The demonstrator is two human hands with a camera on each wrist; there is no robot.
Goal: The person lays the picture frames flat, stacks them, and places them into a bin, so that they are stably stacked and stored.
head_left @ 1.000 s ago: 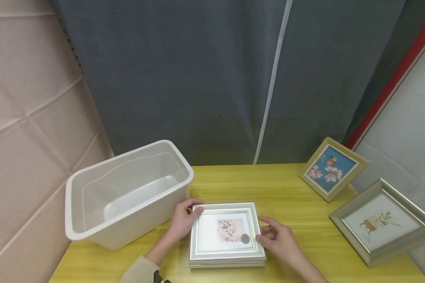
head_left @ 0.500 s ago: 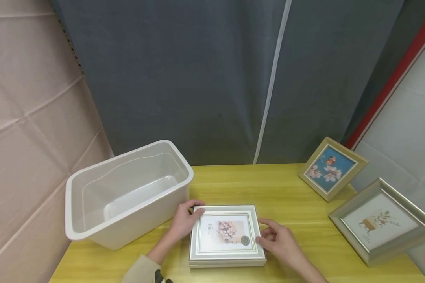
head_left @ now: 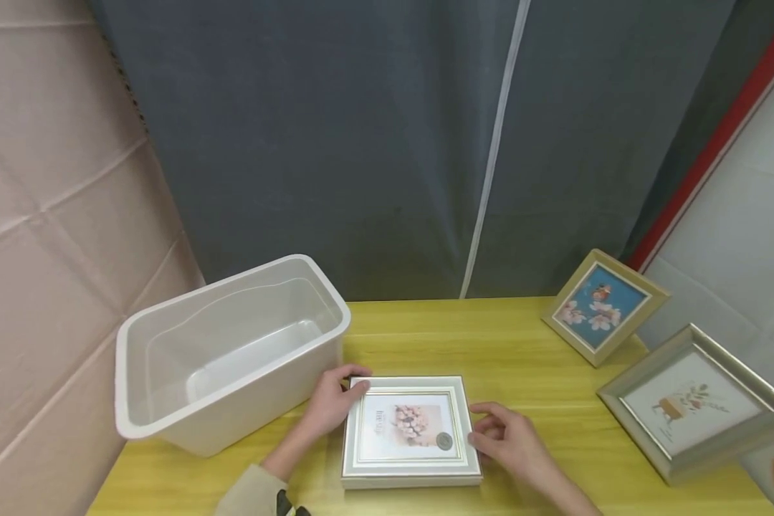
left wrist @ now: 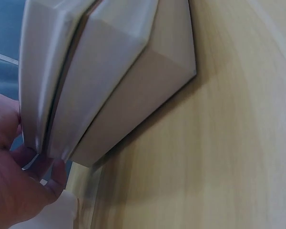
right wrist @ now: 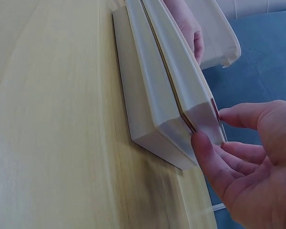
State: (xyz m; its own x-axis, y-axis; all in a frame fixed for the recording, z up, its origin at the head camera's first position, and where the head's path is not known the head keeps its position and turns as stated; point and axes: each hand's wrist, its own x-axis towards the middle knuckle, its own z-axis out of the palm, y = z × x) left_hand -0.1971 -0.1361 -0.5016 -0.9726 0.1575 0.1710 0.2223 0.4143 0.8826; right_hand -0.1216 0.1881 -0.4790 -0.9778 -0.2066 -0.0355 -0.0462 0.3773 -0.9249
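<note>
A stack of white picture frames (head_left: pixel 411 481) lies in front of me, the top one facing up with a pink flower print. In the head view my left hand (head_left: pixel 331 401) holds its far left corner, thumb over the rim and fingers along the edge. Seen from the left wrist, the left hand's fingers (left wrist: pixel 57 179) curl against the edges of the upper frames. My right hand (head_left: pixel 506 438) is at the stack's right side. The right wrist view shows its thumb (right wrist: pixel 203 145) on the seam under the top frame, its other fingers around that corner.
To the left, right beside the left hand, stands a deep white plastic bin (head_left: pixel 232 401). A gold frame (head_left: pixel 570 342) with a blue flower picture and a larger silver frame (head_left: pixel 641 437) stand at the right. A dark curtain (head_left: pixel 335 158) hangs behind the yellow wooden table (head_left: pixel 477 333).
The top frame's far edge has come slightly toward me and its front edges look more flush with those beneath. Printed letters now show beside the flowers. Both hands stay at about the same spots.
</note>
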